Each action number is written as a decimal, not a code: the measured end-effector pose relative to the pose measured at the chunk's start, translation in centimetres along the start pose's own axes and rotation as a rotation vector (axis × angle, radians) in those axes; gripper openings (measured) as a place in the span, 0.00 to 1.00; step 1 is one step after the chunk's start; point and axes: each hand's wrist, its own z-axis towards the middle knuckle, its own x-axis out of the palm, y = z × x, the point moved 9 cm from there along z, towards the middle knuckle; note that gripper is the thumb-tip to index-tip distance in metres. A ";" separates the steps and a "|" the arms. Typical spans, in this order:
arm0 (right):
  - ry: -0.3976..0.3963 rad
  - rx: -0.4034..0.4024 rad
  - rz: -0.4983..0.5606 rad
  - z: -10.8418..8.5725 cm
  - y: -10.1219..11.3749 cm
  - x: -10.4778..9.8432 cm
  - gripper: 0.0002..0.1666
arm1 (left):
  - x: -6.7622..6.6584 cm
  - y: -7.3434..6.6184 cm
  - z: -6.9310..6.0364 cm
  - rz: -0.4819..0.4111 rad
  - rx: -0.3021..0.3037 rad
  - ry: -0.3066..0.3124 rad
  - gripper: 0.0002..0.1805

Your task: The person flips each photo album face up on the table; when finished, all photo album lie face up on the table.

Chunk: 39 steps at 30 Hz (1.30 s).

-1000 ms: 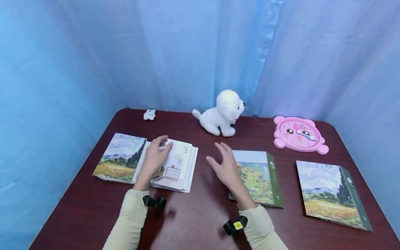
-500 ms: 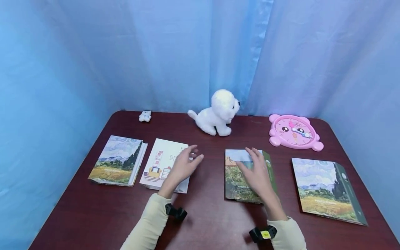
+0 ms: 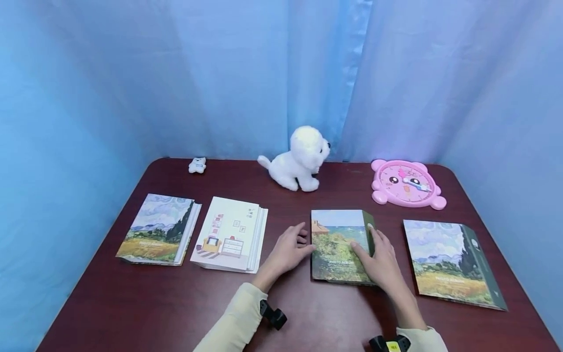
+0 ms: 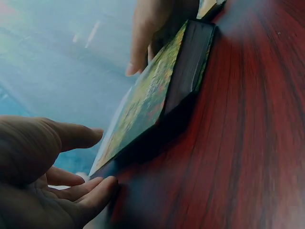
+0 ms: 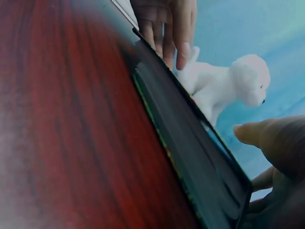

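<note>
Head view: the rectangular photo album with a painted seaside-garden cover and green edge strip lies flat on the dark red wooden table. The person's bare left hand is at its left side, the bare right hand at its right; hands apart. A white plush dog sits behind it.

Left wrist view: left thumb and fingers spread beside the album's corner, ungripped; contact indeterminable.

Right wrist view: right thumb clear of the album, fingers partly hidden.
</note>
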 end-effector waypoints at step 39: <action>0.060 0.065 0.665 -1.2 2.3 -1.8 0.42 | 2.5 -2.8 0.6 0.078 -0.007 0.036 0.41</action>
